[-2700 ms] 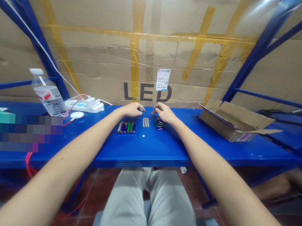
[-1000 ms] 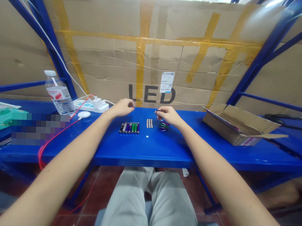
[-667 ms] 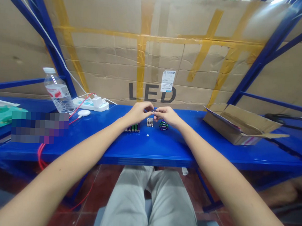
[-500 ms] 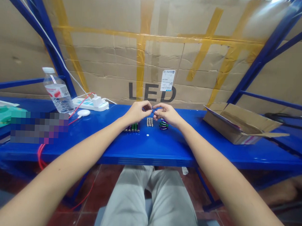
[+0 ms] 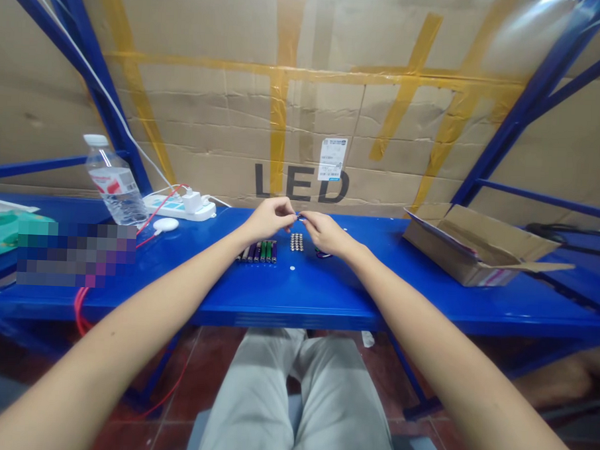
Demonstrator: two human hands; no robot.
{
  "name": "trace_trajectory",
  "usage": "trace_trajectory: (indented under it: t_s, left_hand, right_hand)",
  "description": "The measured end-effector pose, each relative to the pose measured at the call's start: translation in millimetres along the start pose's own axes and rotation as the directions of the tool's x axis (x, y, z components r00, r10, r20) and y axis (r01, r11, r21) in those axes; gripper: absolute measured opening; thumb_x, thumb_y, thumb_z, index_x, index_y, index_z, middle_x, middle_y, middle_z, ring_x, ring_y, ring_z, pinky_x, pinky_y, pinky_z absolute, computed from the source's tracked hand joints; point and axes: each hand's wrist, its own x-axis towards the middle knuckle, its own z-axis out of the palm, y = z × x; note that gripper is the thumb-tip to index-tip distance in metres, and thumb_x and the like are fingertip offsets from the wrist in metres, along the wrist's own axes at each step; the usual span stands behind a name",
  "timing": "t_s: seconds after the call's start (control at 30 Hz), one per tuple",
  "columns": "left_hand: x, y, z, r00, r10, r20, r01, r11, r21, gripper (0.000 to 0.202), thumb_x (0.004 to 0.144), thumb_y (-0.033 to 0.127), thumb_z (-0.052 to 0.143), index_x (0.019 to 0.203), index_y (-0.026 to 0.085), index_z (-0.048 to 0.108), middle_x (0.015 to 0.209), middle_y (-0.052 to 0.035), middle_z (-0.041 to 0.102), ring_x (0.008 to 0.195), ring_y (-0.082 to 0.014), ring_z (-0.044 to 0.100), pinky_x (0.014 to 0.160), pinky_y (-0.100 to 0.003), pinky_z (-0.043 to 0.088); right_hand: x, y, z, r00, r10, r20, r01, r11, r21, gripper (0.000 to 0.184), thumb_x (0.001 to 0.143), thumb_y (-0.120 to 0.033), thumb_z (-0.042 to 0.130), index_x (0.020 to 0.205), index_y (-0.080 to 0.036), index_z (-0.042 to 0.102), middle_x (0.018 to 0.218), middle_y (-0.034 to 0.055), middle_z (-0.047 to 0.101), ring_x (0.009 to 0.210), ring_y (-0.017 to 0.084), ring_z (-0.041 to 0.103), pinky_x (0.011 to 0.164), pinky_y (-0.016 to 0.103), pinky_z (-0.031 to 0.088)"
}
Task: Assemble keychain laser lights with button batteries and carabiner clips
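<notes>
Over the back part of the blue table, my left hand [image 5: 271, 217] and my right hand [image 5: 324, 230] meet fingertip to fingertip. Both are closed in a pinch around a small dark piece too small to name. Below my left hand lies a row of slim purple, green and dark tubes [image 5: 262, 252] with metal ends, partly covered by the hand. A block of small silvery, round button-like pieces [image 5: 297, 242] sits between the hands. Mostly hidden under my right hand are purple looped pieces [image 5: 322, 254]. One small white disc [image 5: 292, 268] lies nearer the front edge.
An open cardboard box [image 5: 470, 249] stands at the right. Toward the left are a water bottle [image 5: 115, 180], a white power strip [image 5: 181, 208], a round white item [image 5: 166, 224] and red cables. A large cardboard panel [image 5: 209, 128] backs the blue table [image 5: 297, 298].
My hands have shifted slightly left, and the right hand has turned, its fingers now extended toward the left fingertips. It covers more of the looped pieces. More tubes show beside my left hand.
</notes>
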Motion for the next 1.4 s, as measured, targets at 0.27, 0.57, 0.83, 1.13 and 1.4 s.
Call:
trace_trajectory:
  t_s: [0.27,0.57,0.83,1.13,1.4]
  left_hand:
    - [0.2,0.7,7.3,1.0,-0.006,-0.025,0.006,1.0,0.001,0.014,0.077,0.016,0.068,0.07,0.015,0.055,0.059,0.0011,0.063,0.052,-0.0104,0.063,0.055,-0.022,0.048]
    - [-1.2,-2.0,15.0,0.997,-0.041,-0.068,0.041,0.999,0.0,0.014,0.078,0.019,0.067,0.071,0.016,0.055,0.059,0.0013,0.064,0.052,-0.0127,0.064,0.054,-0.024,0.049]
    - [-1.5,4.8,19.1,0.993,-0.098,-0.069,0.098,0.995,0.007,0.01,0.078,0.013,0.065,0.072,0.015,0.057,0.061,-0.0002,0.065,0.053,-0.0126,0.064,0.055,-0.024,0.051]
    - [-1.5,-17.3,-68.6,0.957,-0.263,-0.125,0.289,0.906,0.309,0.018,0.071,0.017,0.061,0.087,0.014,0.07,0.065,-0.0026,0.068,0.06,-0.0159,0.067,0.063,-0.027,0.054]
    - [-17.2,-46.0,-113.4,0.817,-0.572,0.077,0.45,0.716,0.534,0.011,0.056,0.023,0.069,0.066,0.018,0.07,0.063,-0.0023,0.069,0.06,-0.0158,0.062,0.056,-0.023,0.05]
  right_hand:
    - [0.1,-11.1,-3.2,0.997,0.078,0.009,-0.077,0.992,-0.098,0.028,0.1,-0.015,0.036,0.106,-0.011,0.063,0.103,0.0167,0.071,0.093,0.023,0.065,0.08,0.031,0.045]
    - [1.0,-17.3,-0.7,0.989,0.146,0.024,-0.138,0.971,-0.194,0.027,0.1,-0.013,0.034,0.104,-0.012,0.061,0.106,0.0172,0.07,0.096,0.024,0.064,0.08,0.031,0.044]
    - [2.9,-11.6,4.2,0.987,0.155,0.032,-0.146,0.969,-0.201,0.026,0.095,-0.01,0.038,0.107,-0.011,0.062,0.111,0.0185,0.069,0.102,0.026,0.064,0.086,0.035,0.046]
    - [-6.6,28.5,-31.8,0.868,0.465,-0.175,-0.48,0.875,-0.057,0.034,0.099,-0.02,0.037,0.121,-0.011,0.062,0.113,0.0182,0.071,0.107,0.027,0.065,0.089,0.034,0.048]
    - [-21.3,74.1,-47.3,0.664,0.743,-0.087,-0.737,0.629,-0.247,0.033,0.089,-0.02,0.053,0.116,-0.007,0.066,0.122,0.0236,0.068,0.113,0.032,0.064,0.09,0.033,0.048]
